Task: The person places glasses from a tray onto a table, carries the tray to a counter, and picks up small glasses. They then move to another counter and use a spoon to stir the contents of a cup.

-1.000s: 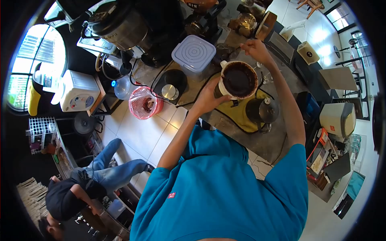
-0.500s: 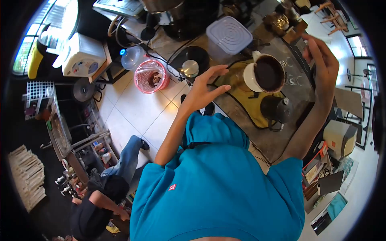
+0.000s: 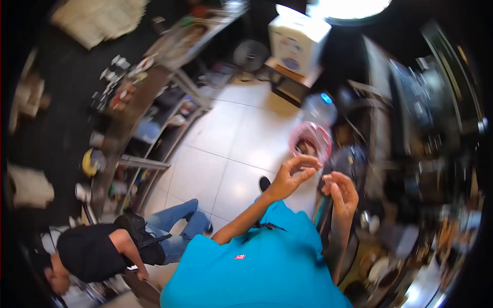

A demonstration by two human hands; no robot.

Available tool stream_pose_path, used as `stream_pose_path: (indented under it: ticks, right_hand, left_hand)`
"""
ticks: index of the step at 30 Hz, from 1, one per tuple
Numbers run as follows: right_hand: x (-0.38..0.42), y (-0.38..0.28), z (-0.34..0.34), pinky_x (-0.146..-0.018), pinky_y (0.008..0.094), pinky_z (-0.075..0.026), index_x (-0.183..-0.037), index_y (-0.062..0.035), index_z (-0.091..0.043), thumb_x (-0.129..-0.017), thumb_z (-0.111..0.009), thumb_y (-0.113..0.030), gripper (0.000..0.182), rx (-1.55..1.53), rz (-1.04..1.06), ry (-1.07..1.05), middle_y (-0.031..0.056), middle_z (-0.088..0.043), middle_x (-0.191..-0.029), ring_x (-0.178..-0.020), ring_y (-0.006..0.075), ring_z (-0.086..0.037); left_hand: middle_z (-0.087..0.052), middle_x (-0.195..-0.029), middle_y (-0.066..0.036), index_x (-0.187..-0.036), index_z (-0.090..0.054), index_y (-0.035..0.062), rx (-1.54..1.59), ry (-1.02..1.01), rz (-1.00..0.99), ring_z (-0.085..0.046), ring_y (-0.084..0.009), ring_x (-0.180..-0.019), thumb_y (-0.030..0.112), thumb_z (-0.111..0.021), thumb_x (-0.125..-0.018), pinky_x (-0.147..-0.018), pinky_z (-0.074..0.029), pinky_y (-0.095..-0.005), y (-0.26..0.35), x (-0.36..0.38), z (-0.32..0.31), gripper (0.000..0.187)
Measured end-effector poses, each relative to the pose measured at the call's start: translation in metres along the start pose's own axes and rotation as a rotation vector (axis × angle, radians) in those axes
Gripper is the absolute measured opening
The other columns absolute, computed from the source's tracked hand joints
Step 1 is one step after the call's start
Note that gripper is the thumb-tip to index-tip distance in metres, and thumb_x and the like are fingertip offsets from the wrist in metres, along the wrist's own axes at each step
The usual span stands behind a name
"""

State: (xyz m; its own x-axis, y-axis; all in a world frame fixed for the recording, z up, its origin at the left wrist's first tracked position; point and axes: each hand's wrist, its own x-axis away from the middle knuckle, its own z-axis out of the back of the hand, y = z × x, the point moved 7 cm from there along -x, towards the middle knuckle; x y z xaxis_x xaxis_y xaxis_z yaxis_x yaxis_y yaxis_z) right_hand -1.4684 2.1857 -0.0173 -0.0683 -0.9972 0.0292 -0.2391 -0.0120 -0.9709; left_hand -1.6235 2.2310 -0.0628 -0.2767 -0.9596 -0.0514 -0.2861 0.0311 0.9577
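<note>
In front of my chest, my left hand (image 3: 294, 178) is held in the air, fingers bent and apart from the thumb, with nothing in it. My right hand (image 3: 341, 194) hangs close beside it, fingers loosely curled and nothing visible between them. The two hands do not touch. Just beyond the left fingertips is a pink bin (image 3: 295, 137) on the floor, lined with clear plastic and holding some waste. Blurred at lower right, a white cup (image 3: 378, 269) with dark contents rests on the counter, away from both hands.
A clear water jug (image 3: 314, 109) with a blue cap stands behind the bin. Beyond it a white appliance (image 3: 297, 43) sits on a low stand, near a fan (image 3: 250, 55). Shelving (image 3: 145, 128) lines the left. At lower left a person in black (image 3: 92, 251) bends over.
My view has swung left, so the counter and cup now lie at the lower right. My right hand has come away from beside the cup and is close to my left hand.
</note>
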Motion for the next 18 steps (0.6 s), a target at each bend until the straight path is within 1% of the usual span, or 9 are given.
stream_pose_path:
  ticks: [1, 3, 6, 7, 10, 12, 14, 15, 18]
  right_hand:
    - [-0.018, 0.008, -0.024, -0.08, 0.0257, -0.047, -0.118, 0.0013, -0.06, -0.095, -0.057, -0.005, 0.024, 0.003, -0.026, -0.098, 0.0112, -0.068, -0.104, -0.086, 0.0129, -0.061]
    - [-0.054, 0.029, -0.07, -0.079, 0.0247, -0.047, -0.12, 0.0027, -0.058, -0.096, -0.056, -0.005, 0.026, 0.002, -0.077, -0.235, 0.0104, -0.068, -0.103, -0.084, 0.0113, -0.06]
    - [-0.104, 0.056, -0.141, -0.077, 0.0241, -0.046, -0.119, 0.0038, -0.059, -0.096, -0.057, -0.008, 0.025, 0.037, -0.115, -0.37, 0.0091, -0.069, -0.097, -0.082, 0.0102, -0.06]
    - [-0.113, 0.059, -0.171, -0.077, 0.0241, -0.046, -0.119, 0.0038, -0.059, -0.096, -0.057, -0.008, 0.025, 0.053, -0.119, -0.406, 0.0091, -0.069, -0.097, -0.082, 0.0102, -0.06]
    - [-0.144, 0.1, -0.234, -0.076, 0.0242, -0.045, -0.115, 0.0048, -0.061, -0.096, -0.058, -0.01, 0.024, 0.078, -0.23, -0.571, 0.0089, -0.07, -0.094, -0.079, 0.0103, -0.06]
    - [-0.157, 0.126, -0.272, -0.074, 0.0244, -0.046, -0.116, 0.0038, -0.061, -0.096, -0.058, -0.011, 0.025, 0.172, -0.264, -0.716, 0.0095, -0.07, -0.094, -0.08, 0.0113, -0.061]
    - [-0.173, 0.154, -0.298, -0.075, 0.0257, -0.048, -0.115, 0.0031, -0.062, -0.096, -0.059, -0.013, 0.025, 0.218, -0.337, -0.801, 0.0099, -0.07, -0.092, -0.08, 0.0134, -0.062]
    - [-0.185, 0.164, -0.308, -0.076, 0.0266, -0.049, -0.113, 0.0039, -0.062, -0.095, -0.059, -0.013, 0.025, 0.307, -0.333, -0.834, 0.0105, -0.07, -0.092, -0.081, 0.0144, -0.063]
    - [-0.231, 0.197, -0.322, -0.075, 0.0272, -0.049, -0.114, 0.004, -0.063, -0.095, -0.058, -0.014, 0.026, 0.372, -0.4, -0.838, 0.0113, -0.07, -0.092, -0.082, 0.015, -0.064]
  left_hand:
    - [-0.067, -0.113, -0.009, -0.114, -0.063, 0.0004, 0.057, 0.07, -0.01, -0.063, -0.0169, -0.107, 0.01, -0.063, -0.095, -0.095, -0.049, -0.0324, 0.007, 0.0, 0.03, 0.022]
    - [-0.07, -0.104, -0.009, -0.105, -0.067, -0.0003, -0.038, 0.24, -0.041, -0.064, -0.014, -0.103, 0.011, -0.061, -0.096, -0.093, -0.05, -0.0302, 0.019, 0.003, 0.096, 0.016]
    - [-0.071, -0.1, -0.009, -0.102, -0.067, -0.0007, -0.117, 0.437, -0.089, -0.066, -0.0141, -0.099, 0.013, -0.062, -0.096, -0.093, -0.05, -0.0297, 0.033, 0.012, 0.183, 0.016]
    - [-0.071, -0.099, -0.009, -0.101, -0.067, -0.0009, -0.13, 0.493, -0.095, -0.065, -0.0142, -0.099, 0.013, -0.062, -0.096, -0.092, -0.05, -0.0295, 0.054, 0.021, 0.208, 0.016]
    - [-0.071, -0.098, -0.009, -0.1, -0.067, -0.0014, -0.129, 0.622, -0.16, -0.065, -0.0141, -0.097, 0.014, -0.062, -0.096, -0.09, -0.05, -0.0295, 0.061, 0.029, 0.261, 0.017]
    - [-0.07, -0.097, -0.007, -0.099, -0.067, -0.0012, -0.115, 0.737, -0.155, -0.065, -0.0132, -0.094, 0.016, -0.062, -0.096, -0.089, -0.049, -0.0289, 0.057, 0.034, 0.292, 0.018]
    - [-0.07, -0.096, -0.007, -0.099, -0.067, -0.0011, -0.085, 0.775, -0.134, -0.064, -0.0127, -0.094, 0.017, -0.062, -0.096, -0.089, -0.049, -0.0286, 0.042, 0.029, 0.316, 0.019]
    - [-0.07, -0.096, -0.006, -0.099, -0.067, -0.001, -0.062, 0.793, -0.112, -0.064, -0.0122, -0.093, 0.018, -0.062, -0.097, -0.089, -0.048, -0.0283, 0.035, 0.023, 0.332, 0.019]
    - [-0.07, -0.097, -0.007, -0.1, -0.067, -0.0004, 0.008, 0.777, -0.108, -0.063, -0.0121, -0.094, 0.018, -0.064, -0.096, -0.09, -0.048, -0.0284, 0.028, -0.007, 0.372, 0.019]
